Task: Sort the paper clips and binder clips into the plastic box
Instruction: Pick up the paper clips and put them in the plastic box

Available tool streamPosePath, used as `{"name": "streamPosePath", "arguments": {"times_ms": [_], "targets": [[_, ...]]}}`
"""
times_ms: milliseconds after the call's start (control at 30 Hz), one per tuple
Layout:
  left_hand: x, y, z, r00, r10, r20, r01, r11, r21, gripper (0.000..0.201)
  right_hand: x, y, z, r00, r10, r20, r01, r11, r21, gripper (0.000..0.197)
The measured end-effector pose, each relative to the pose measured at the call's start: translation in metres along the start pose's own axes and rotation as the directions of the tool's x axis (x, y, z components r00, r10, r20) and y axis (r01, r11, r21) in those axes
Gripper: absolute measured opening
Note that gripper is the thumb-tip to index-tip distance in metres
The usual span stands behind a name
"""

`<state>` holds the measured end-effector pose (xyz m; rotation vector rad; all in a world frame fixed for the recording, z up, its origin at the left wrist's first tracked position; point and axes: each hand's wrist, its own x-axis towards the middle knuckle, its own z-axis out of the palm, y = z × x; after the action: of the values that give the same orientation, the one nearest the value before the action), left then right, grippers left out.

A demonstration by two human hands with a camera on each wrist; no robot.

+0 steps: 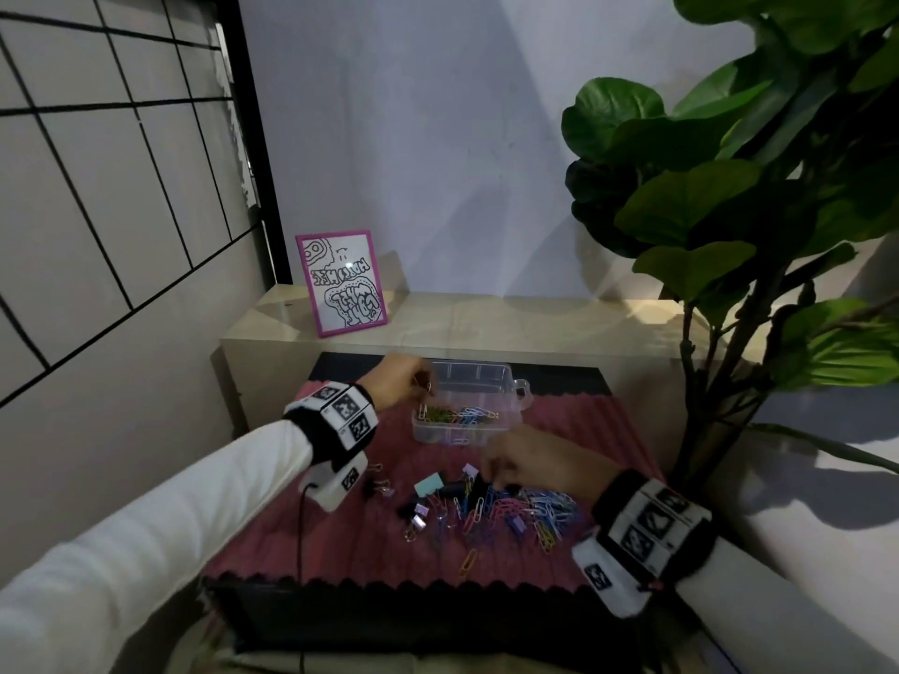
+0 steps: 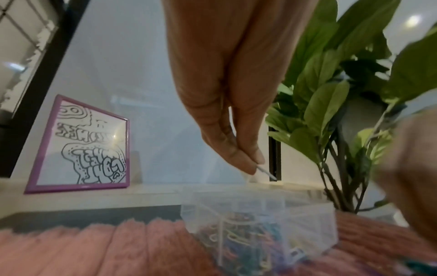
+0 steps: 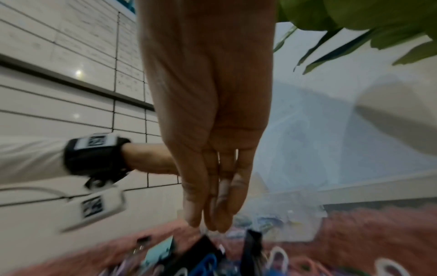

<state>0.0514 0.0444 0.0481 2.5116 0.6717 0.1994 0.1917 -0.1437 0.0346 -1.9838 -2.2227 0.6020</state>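
A clear plastic box [image 1: 440, 434] with its lid open sits at the back of the pink mat and holds colourful paper clips [image 1: 462, 413]. My left hand [image 1: 426, 384] hovers over the box's left edge, and thumb and finger pinch a thin paper clip [image 2: 266, 172] above the box [image 2: 314, 227]. A loose pile of paper clips [image 1: 530, 513] and several binder clips, one teal [image 1: 429, 484] and one black [image 1: 457, 489], lie on the near mat. My right hand [image 1: 489, 471] reaches down over them. Its fingers [image 3: 189, 214] are straight and together, with nothing seen in them.
The ribbed pink mat [image 1: 340, 542] covers a dark table. Behind it runs a pale ledge with a purple-framed drawing [image 1: 340, 282]. A large leafy plant [image 1: 729, 211] stands at the right, close to my right arm. A tiled wall closes the left side.
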Motion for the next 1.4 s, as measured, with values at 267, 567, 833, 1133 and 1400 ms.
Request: {"name": "streamPosePath", "arguments": {"times_ms": [267,567,833,1133,1400], "targets": [[0.031,0.000,0.018,0.994,0.031,0.105,-0.050,0.981,0.187,0.021,-0.002,0.006,0.031,0.994,-0.090,-0.060,0.061,0.926,-0.373,0.020],[-0.009,0.002,0.014,0.983,0.181,-0.046,-0.175,0.980,0.098,0.024,-0.006,0.016,0.035,0.972,-0.145,-0.184,0.103,0.969,-0.224,0.013],[-0.065,0.040,0.064,0.882,0.280,0.380,-0.332,0.940,0.077,0.025,-0.003,0.034,0.020,0.967,0.067,-0.247,0.027,0.933,0.358,0.008],[-0.074,0.056,0.096,0.877,0.218,0.428,-0.390,0.844,0.368,0.053,0.050,0.039,-0.034,0.904,0.315,-0.289,-0.106,0.819,0.564,0.007],[-0.069,0.053,0.096,0.905,0.215,0.366,-0.334,0.893,0.302,0.020,0.082,0.022,-0.035,0.873,0.327,-0.362,-0.194,0.914,0.358,0.021]]}}
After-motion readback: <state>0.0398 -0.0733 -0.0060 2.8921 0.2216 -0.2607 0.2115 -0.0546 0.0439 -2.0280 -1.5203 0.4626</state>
